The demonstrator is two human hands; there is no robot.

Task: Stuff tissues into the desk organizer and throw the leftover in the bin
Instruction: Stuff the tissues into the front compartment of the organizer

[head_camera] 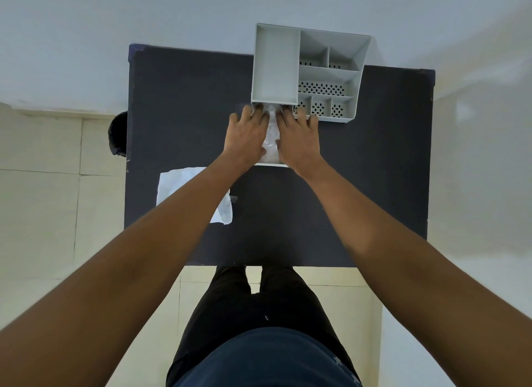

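A grey desk organizer (275,67) with several compartments stands at the far edge of the dark table (184,113). Its drawer (272,164) is pulled out toward me, and white tissues (271,140) lie in it. My left hand (247,139) and my right hand (299,140) rest flat, side by side, on the tissues, with the fingertips at the organizer's front face. A strip of tissue shows between the two hands. More white tissue (175,182) lies on the table at the left, partly hidden under my left forearm.
A black bin (117,133) stands on the tiled floor beside the table's left edge. A pale wall rises behind the table. My legs stand at the table's near edge.
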